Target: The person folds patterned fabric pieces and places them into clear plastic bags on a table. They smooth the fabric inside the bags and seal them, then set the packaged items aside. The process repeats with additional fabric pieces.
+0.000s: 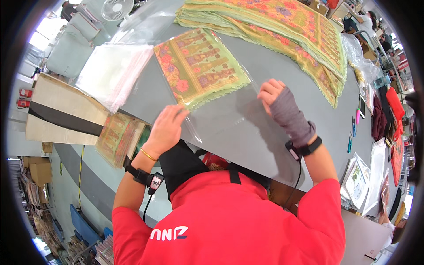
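A folded green and gold patterned cloth (203,66) with coral flowers and a scalloped edge lies inside a clear plastic bag (214,123) on the grey table. The bag's loose end stretches toward me past the cloth. My left hand (165,130) is closed at the bag's left side, beside the cloth's near corner, its thumb and fingers pinching the film. At the right side, my right hand (274,97), in a grey fingerless sleeve, has its fingers curled on the bag edge. The film between its fingertips is hard to make out.
Unfolded matching cloths (282,31) are layered along the table's far side. Left of the bag lies a stack of clear bags (115,73). Bagged cloths (115,139) sit below, beside a cardboard panel (66,110). Snips (350,143), a phone (362,107) and papers (354,179) lie right.
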Demonstrator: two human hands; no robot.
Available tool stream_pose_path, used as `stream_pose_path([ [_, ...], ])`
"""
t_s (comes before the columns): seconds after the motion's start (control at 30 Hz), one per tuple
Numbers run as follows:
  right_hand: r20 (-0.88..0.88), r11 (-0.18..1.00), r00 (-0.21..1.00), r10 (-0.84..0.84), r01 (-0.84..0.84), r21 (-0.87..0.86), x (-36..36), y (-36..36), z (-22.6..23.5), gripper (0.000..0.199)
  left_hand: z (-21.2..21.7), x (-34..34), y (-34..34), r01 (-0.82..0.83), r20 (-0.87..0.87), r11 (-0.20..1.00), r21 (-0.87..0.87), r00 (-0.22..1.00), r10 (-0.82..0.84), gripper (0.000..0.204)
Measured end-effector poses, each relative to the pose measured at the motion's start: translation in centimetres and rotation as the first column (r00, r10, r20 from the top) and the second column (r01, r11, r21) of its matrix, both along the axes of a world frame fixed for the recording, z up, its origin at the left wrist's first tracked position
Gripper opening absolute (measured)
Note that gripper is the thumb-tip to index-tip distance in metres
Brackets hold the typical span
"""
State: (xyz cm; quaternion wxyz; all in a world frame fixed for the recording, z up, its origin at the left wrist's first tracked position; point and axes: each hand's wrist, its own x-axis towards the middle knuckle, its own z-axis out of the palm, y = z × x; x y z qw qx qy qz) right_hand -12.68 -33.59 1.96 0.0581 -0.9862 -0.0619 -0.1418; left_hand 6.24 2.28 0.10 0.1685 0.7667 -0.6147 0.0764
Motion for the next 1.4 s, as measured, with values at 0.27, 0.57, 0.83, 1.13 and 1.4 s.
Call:
stream_pose_path([
  [0.27, 0.011, 0.949, 0.97, -0.243, 0.235, 0.209, -1.4, 10.2, -3.1, 0.046, -1.5, 2.1, -5.7, -0.099, -0.103, 0.992, -0.074, 0.99, 0.092, 0.027],
  [0.57, -0.015, 0.945, 0.953, -0.303, 0.302, 0.124, 0.5, 12.2, -2.7, 0.047, -2.4, 4.3, -6.1, -0.187, -0.313, 0.979, -0.085, 0.938, 0.152, 0.014],
  [0.83, -0.305, 0.841, 0.833, -0.462, 0.52, 0.147, 2.0, 12.3, -1.5, 0.049, -1.8, 3.3, -6.5, -0.159, -0.248, 0.987, -0.031, 0.958, 0.147, 0.011],
  [1.13, 0.084, 0.955, 0.972, -0.219, 0.196, 0.223, 3.5, 12.1, -3.5, 0.04, -2.3, 5.3, -6.3, -0.199, -0.567, 0.979, -0.039, 0.811, 0.142, 0.012],
  [1.4, 0.091, 0.965, 0.967, -0.238, 0.224, 0.136, 5.7, 10.2, -5.5, 0.041, -1.8, 5.5, -6.2, -0.181, -0.598, 0.983, -0.013, 0.79, 0.137, 0.016],
])
